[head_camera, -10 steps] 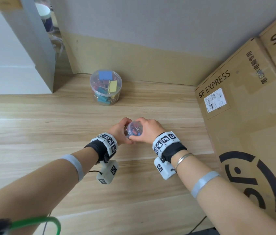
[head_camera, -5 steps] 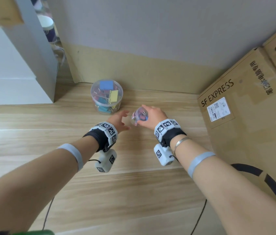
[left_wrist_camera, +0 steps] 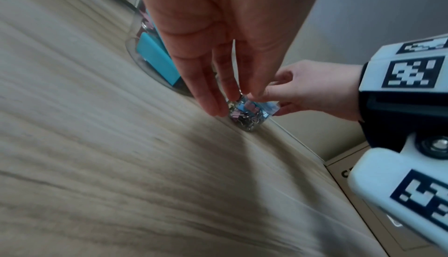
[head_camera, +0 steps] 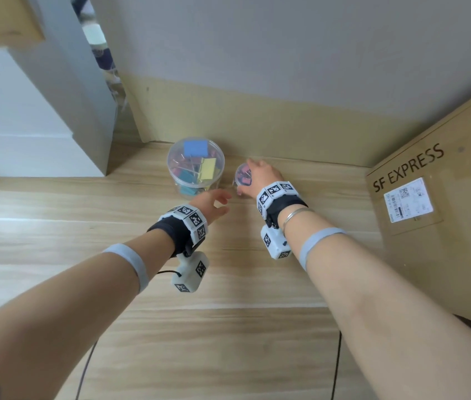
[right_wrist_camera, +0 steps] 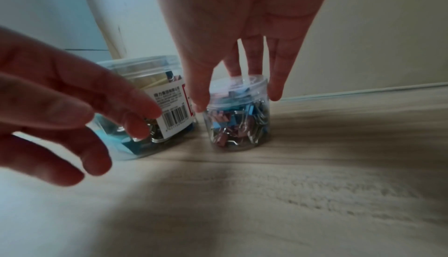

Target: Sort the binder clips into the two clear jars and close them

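Note:
A small clear jar [head_camera: 242,176] of small binder clips, lid on, stands on the wooden table [head_camera: 228,327] just right of a large lidded clear jar [head_camera: 195,166] holding bigger blue, yellow and pink clips. My right hand [head_camera: 257,176] reaches over the small jar from above and pinches its lid. In the right wrist view the thumb and fingers [right_wrist_camera: 198,104] surround the small jar [right_wrist_camera: 238,123] next to the large jar [right_wrist_camera: 172,111]. My left hand [head_camera: 214,202] hovers open and holds nothing, in front of the large jar. In the left wrist view its fingertips [left_wrist_camera: 213,108] hang close to the small jar [left_wrist_camera: 247,115].
A big SF EXPRESS cardboard box [head_camera: 430,212] fills the right side. A grey panel [head_camera: 78,96] stands at the back left and a cardboard strip [head_camera: 257,119] lines the wall behind the jars. Bare tabletop lies between the jars and me.
My right hand carried the small jar away from me and set it down beside the large jar. My left hand let go of it and opened.

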Demonstrator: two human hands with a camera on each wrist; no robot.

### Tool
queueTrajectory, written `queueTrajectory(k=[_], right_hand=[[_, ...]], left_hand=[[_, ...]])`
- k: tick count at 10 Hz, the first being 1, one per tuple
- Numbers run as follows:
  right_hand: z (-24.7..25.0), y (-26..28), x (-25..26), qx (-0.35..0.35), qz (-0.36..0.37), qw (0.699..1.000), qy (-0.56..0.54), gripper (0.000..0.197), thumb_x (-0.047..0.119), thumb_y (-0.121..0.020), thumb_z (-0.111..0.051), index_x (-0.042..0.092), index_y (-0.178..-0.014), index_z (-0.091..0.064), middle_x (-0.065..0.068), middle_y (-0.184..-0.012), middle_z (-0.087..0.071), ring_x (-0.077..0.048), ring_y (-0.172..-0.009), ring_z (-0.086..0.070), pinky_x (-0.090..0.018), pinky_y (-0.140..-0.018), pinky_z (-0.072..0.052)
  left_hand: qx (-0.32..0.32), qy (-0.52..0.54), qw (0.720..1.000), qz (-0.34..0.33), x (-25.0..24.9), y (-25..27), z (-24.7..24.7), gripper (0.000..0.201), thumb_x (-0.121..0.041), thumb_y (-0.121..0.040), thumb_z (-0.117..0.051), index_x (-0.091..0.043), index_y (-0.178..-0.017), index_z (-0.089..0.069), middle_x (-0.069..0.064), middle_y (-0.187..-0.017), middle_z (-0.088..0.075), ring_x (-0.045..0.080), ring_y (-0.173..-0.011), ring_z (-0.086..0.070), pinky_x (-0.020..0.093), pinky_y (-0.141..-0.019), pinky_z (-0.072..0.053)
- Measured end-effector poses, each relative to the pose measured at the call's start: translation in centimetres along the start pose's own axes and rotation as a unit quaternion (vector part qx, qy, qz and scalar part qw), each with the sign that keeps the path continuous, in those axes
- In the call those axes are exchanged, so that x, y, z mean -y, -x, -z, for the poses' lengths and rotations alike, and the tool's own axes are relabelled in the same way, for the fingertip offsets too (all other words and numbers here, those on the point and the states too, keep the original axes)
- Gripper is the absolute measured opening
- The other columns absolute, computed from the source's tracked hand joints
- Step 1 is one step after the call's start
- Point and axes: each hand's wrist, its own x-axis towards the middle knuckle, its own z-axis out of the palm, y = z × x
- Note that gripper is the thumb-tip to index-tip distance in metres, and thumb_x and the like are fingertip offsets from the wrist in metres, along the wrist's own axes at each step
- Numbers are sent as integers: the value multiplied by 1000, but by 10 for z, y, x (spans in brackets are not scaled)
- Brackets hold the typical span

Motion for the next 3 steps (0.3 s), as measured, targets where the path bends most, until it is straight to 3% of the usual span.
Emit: queueTrajectory(k=[1, 2, 3], right_hand=[[0, 7, -1, -7, -10, 1000, -15, 78, 44, -77, -68, 22, -142, -29, -10, -142, -39, -32, -120, -49, -36, -91, -43], [5, 30, 0, -61, -21, 998, -26, 65, 44, -87, -54, 23, -143, -28, -12, -144, -34, -37, -120, -48, -41, -94, -44], [5, 51, 3, -115, -33, 991, -51, 47, 39, -93, -48, 19, -135, -41, -13, -135, -40, -37, -114, -49, -41, -88, -45]], left_hand=[[0, 5, 1000, 0, 0, 1, 1, 35, -14, -89, -54, -14, -124, -54, 5, -123, -61, 24, -92, -62, 41, -91, -53], [-4, 19, 1000, 3, -3, 11, 6, 34, -12, -90, -53, -12, -124, -54, 7, -123, -60, 23, -87, -62, 40, -90, -54], [-16, 59, 998, 3, -11, 21, 12, 33, -8, -91, -51, -8, -124, -53, 10, -122, -59, 19, -84, -59, 38, -87, -55]])
